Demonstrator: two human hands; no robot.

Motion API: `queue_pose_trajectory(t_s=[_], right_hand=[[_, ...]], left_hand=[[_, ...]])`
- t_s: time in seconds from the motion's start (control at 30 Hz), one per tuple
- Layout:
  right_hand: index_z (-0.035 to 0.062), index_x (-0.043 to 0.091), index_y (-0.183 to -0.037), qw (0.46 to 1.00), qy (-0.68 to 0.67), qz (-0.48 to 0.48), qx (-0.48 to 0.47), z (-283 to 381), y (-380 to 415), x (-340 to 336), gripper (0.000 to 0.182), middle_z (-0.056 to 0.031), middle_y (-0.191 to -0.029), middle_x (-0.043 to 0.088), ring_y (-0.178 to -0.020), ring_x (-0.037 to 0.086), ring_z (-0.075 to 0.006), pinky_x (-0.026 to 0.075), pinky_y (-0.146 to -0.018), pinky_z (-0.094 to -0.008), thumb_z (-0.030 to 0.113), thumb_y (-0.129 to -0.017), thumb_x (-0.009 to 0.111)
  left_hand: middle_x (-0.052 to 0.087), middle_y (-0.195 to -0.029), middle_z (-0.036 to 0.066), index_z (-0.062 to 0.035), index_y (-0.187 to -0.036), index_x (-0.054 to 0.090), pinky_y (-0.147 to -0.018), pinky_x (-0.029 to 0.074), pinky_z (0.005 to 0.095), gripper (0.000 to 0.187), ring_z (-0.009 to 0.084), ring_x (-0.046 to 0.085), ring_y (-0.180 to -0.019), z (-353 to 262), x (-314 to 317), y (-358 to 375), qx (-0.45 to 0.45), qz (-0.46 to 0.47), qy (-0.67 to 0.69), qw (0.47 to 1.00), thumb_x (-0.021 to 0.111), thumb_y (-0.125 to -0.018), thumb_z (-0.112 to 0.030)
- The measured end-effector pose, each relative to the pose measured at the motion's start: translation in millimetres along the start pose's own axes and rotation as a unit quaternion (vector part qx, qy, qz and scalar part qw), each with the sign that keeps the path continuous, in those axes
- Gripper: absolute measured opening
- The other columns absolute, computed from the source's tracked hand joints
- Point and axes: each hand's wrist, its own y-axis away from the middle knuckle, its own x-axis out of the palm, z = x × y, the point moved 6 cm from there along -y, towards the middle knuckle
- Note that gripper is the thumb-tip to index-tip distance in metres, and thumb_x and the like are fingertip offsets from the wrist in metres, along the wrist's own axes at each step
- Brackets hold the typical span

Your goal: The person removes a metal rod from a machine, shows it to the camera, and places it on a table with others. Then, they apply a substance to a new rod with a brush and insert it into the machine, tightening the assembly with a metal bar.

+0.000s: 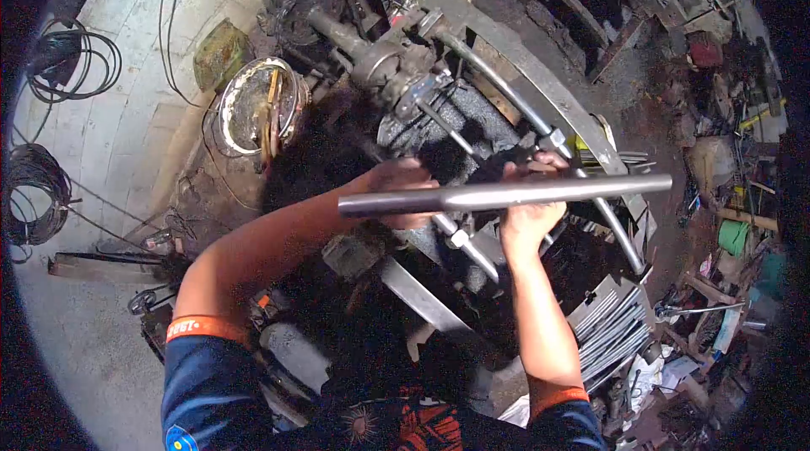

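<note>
A long, smooth metal bar (523,194) lies nearly level across the middle of the view, with a slight step in its thickness left of centre. My left hand (401,181) is closed round its left part from behind, its fingers partly blurred. Around the bar's middle, my right hand (533,206) is closed, thumb and curled fingers showing above the bar. Below the hands is a machine with a round, greasy head (392,80) and two slanting rods, one bearing a nut (458,238) and the other a nut (554,140).
A white-rimmed bucket (226,113) holding tools stands at the upper left, beside a dirty green container (221,54). Coiled black cable (34,198) lies on the floor at far left. A bundle of thin metal rods (612,333) is at lower right. A metal frame (506,37) edges the machine.
</note>
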Motion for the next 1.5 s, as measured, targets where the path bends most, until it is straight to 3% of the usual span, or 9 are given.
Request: queue_pose_trajectory(t_s=[0.07, 0.1, 0.17, 0.23, 0.5, 0.63, 0.7, 1.13, 1.5], right_hand=[[0.0045, 0.051, -0.083, 0.999, -0.007, 0.010, 0.034, 14, -4, 2, 0.029, -0.0044, -0.094, 0.048, -0.093, 0.046, -0.0156, 0.037, -0.089, -0.0320, -0.004, -0.067, 0.073], [0.0045, 0.051, -0.082, 0.997, 0.076, 0.018, -0.030, 23, -6, 2, 0.026, -0.0047, -0.094, 0.048, -0.093, 0.046, -0.0164, 0.037, -0.089, -0.0325, -0.003, -0.069, 0.072], [0.0046, 0.051, -0.080, 0.999, 0.033, 0.018, 0.006, 16, -2, 0, 0.024, -0.0057, -0.095, 0.047, -0.093, 0.046, -0.0182, 0.038, -0.088, -0.0352, 0.002, -0.070, 0.073], [0.0056, 0.051, -0.078, 0.986, 0.142, 0.058, -0.073, 19, -4, -1, 0.024, -0.0077, -0.096, 0.046, -0.093, 0.047, -0.0218, 0.039, -0.088, -0.0390, 0.007, -0.072, 0.074], [0.0041, 0.054, -0.088, 0.996, 0.063, 0.059, -0.027, 10, 4, -3, 0.022, -0.0111, -0.115, 0.046, -0.117, 0.043, -0.0240, 0.030, -0.106, -0.0410, -0.005, -0.075, 0.069], [0.0063, 0.050, -0.083, 0.995, 0.075, 0.057, -0.045, 14, 1, 0, 0.023, -0.0107, -0.108, 0.046, -0.109, 0.044, -0.0242, 0.030, -0.103, -0.0420, -0.004, -0.074, 0.069], [0.0066, 0.050, -0.082, 0.993, 0.084, 0.072, -0.052, 18, -4, 1, 0.024, -0.0102, -0.105, 0.046, -0.106, 0.044, -0.0236, 0.030, -0.102, -0.0417, -0.003, -0.073, 0.070], [0.0073, 0.049, -0.082, 0.985, 0.128, 0.053, -0.105, 21, -3, 4, 0.026, -0.0086, -0.098, 0.044, -0.099, 0.043, -0.0234, 0.033, -0.095, -0.0412, 0.001, -0.071, 0.071], [0.0079, 0.051, -0.078, 0.990, 0.105, 0.048, -0.077, 12, -4, 0, 0.027, -0.0080, -0.094, 0.043, -0.090, 0.044, -0.0233, 0.036, -0.091, -0.0433, 0.007, -0.067, 0.076]], left_hand=[[0.048, -0.054, 0.009, -0.0109, -0.074, 0.052, -0.045, 0.041, 0.0407, 0.030, 0.0256, 0.051, -0.046, 8, -11, 0, -0.130, 0.042, -0.250, 0.959, 0.050, -0.087, -0.038], [0.048, -0.054, 0.009, -0.0109, -0.074, 0.052, -0.045, 0.041, 0.0407, 0.030, 0.0256, 0.051, -0.046, 2, -8, -1, -0.134, 0.042, -0.243, 0.960, 0.050, -0.087, -0.038], [0.053, -0.057, 0.011, -0.0077, -0.072, 0.051, -0.045, 0.045, 0.0468, 0.026, 0.0281, 0.056, -0.047, -25, 3, -11, -0.041, 0.068, -0.514, 0.854, 0.053, -0.081, -0.032], [0.054, -0.058, 0.012, -0.0065, -0.070, 0.051, -0.046, 0.047, 0.0477, 0.025, 0.0299, 0.058, -0.050, -33, 3, -18, -0.077, 0.092, -0.519, 0.846, 0.053, -0.078, -0.030], [0.065, -0.071, 0.021, -0.0035, -0.078, 0.068, -0.062, 0.053, 0.0493, 0.039, 0.0359, 0.065, -0.064, -27, -3, -17, -0.198, 0.100, -0.434, 0.873, 0.045, -0.085, -0.035], [0.064, -0.068, 0.020, -0.0045, -0.070, 0.066, -0.061, 0.052, 0.0499, 0.042, 0.0361, 0.065, -0.063, -27, -1, -17, -0.199, 0.102, -0.458, 0.860, 0.042, -0.086, -0.036], [0.062, -0.063, 0.017, -0.0033, -0.074, 0.055, -0.051, 0.054, 0.0472, 0.018, 0.0321, 0.066, -0.058, -34, 3, -18, -0.109, 0.126, -0.473, 0.865, 0.054, -0.076, -0.021], [0.063, -0.071, 0.017, -0.0080, -0.082, 0.054, -0.051, 0.054, 0.0476, 0.016, 0.0335, 0.066, -0.061, -33, 7, -17, -0.103, 0.147, -0.527, 0.831, 0.051, -0.080, -0.023], [0.062, -0.063, 0.016, -0.0048, -0.071, 0.056, -0.053, 0.054, 0.0475, 0.014, 0.0329, 0.066, -0.060, -35, 6, -19, -0.075, 0.119, -0.490, 0.860, 0.055, -0.075, -0.018]])
